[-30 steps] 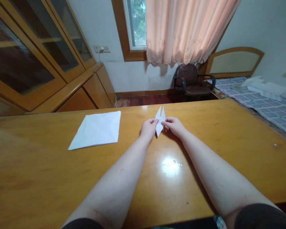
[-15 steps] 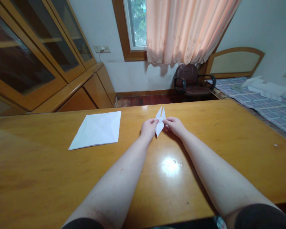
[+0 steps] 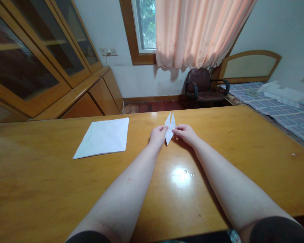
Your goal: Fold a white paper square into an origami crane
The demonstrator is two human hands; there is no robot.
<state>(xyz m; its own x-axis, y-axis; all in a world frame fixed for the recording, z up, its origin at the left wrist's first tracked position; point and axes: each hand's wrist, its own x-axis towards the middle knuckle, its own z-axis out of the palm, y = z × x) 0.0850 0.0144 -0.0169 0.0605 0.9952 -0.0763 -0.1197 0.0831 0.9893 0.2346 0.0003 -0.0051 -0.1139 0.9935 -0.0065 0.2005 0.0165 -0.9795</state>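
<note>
A small folded white paper [image 3: 169, 135], with two narrow points at its far end and one broader point toward me, is held between my hands over the far part of the table. My left hand [image 3: 157, 135] pinches its left edge, thumb on top. From the right, my right hand [image 3: 186, 133] grips the opposite edge between thumb and fingers. Some fingers of both hands are hidden under or behind the paper. Left of my hands, square white paper sheets [image 3: 103, 137] lie flat on the table.
The wooden table [image 3: 53, 195] spans the view. Beyond its far edge stand a brown armchair [image 3: 201, 84] and a bed [image 3: 276, 101] with white pieces on it. A glass-doored cabinet [image 3: 66, 81] rises at the left. A pink curtain [image 3: 195, 33] partly covers the window.
The folded paper has shifted and turned very slightly to the left, and my right hand has moved a little with it. My left hand stays nearly still.
</note>
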